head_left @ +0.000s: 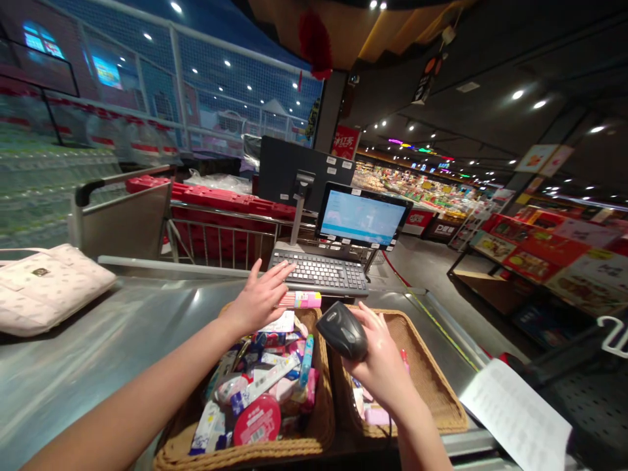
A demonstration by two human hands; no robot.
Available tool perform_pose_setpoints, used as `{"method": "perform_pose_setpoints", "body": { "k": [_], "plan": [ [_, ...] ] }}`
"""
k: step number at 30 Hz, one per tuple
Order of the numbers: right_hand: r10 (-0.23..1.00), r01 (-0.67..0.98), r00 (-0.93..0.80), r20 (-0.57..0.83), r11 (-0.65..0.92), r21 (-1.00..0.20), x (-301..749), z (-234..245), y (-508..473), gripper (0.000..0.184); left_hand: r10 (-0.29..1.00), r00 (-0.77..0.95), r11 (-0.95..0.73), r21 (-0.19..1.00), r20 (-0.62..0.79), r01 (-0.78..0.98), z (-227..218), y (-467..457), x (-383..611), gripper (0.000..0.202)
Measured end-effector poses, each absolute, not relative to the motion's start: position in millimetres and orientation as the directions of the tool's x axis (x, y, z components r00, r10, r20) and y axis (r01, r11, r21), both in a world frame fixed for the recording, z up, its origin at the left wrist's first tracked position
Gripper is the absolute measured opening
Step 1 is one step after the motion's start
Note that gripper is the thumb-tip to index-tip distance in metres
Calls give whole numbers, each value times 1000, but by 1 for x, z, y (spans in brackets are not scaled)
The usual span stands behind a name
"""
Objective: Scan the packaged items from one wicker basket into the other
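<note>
My left hand (258,297) is closed on a flat striped pink package (301,299), held over the far rim of the left wicker basket (321,418), just short of the black keyboard (321,270). My right hand (380,356) grips a black handheld barcode scanner (342,329) above the right wicker basket (432,386). The left basket is full of several small packaged goods, among them a round red tin (256,420). The right basket holds only a few pink items near my wrist.
A lit monitor (362,217) stands behind the keyboard on the steel checkout counter (98,347). A pale pink bag (46,284) lies at the left. A printed paper (517,415) sits at the right. Red crates and railings lie beyond; store shelves fill the right.
</note>
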State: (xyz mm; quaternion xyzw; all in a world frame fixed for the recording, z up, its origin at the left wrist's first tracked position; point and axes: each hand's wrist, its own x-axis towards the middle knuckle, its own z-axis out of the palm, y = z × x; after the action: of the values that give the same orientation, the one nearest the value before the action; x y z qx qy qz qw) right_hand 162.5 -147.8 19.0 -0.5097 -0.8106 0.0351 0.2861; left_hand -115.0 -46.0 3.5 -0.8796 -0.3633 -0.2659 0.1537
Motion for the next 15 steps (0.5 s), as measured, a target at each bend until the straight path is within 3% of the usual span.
{"method": "perform_pose_setpoints", "body": {
  "k": [8, 15],
  "plan": [
    [868, 803, -311, 387, 458, -382, 156, 14, -146, 51, 583, 616, -717, -22, 530, 697, -32, -50, -131, 5],
    [888, 804, -297, 351, 431, -410, 157, 7, -146, 43, 674, 627, -705, 88, 391, 704, -63, -64, -127, 12]
  ]
}}
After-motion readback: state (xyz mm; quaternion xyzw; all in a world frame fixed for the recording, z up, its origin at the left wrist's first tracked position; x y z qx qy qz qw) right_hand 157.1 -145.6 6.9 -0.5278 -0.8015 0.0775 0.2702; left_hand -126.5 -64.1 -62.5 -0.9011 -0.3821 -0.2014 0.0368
